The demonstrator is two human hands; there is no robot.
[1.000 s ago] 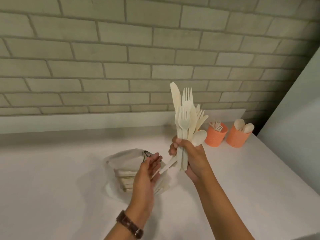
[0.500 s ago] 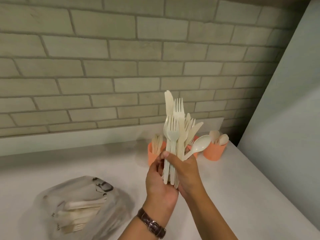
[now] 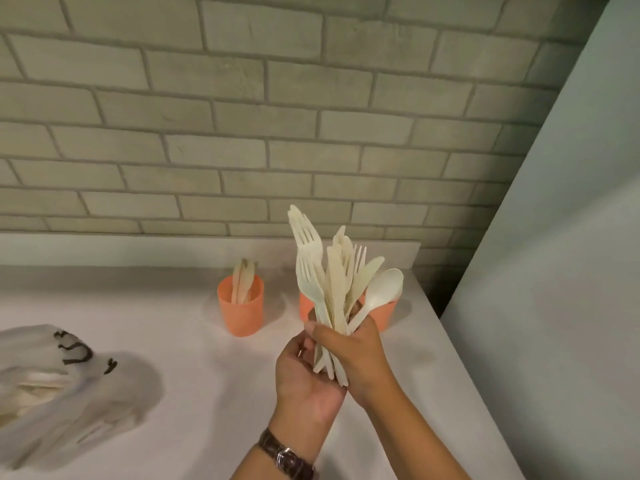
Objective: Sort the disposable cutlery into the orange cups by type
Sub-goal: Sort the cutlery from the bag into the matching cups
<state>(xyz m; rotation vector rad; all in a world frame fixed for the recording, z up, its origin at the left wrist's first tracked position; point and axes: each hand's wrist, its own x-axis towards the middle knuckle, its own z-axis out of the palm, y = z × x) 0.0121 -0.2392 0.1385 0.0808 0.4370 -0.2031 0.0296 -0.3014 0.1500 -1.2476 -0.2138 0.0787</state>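
Observation:
A fanned bunch of cream disposable cutlery [image 3: 332, 282], forks, knives and one spoon, stands upright in my right hand [image 3: 356, 355], which is shut around the handles. My left hand [image 3: 304, 372] cups the handle ends from below and left, fingers touching them. Behind the bunch stand orange cups: the left cup [image 3: 240, 306] holds knives, a middle cup [image 3: 305, 306] and a right cup [image 3: 386, 311] are mostly hidden by the cutlery and my hand.
A clear plastic bag [image 3: 59, 386] with more cream cutlery lies at the left on the white counter [image 3: 207, 393]. A brick wall runs behind the cups. A pale panel [image 3: 554, 306] bounds the counter on the right.
My left hand came from the bag up under the bunch. The view shifted right and closer, so the bag slid left and the knife cup came into sight.

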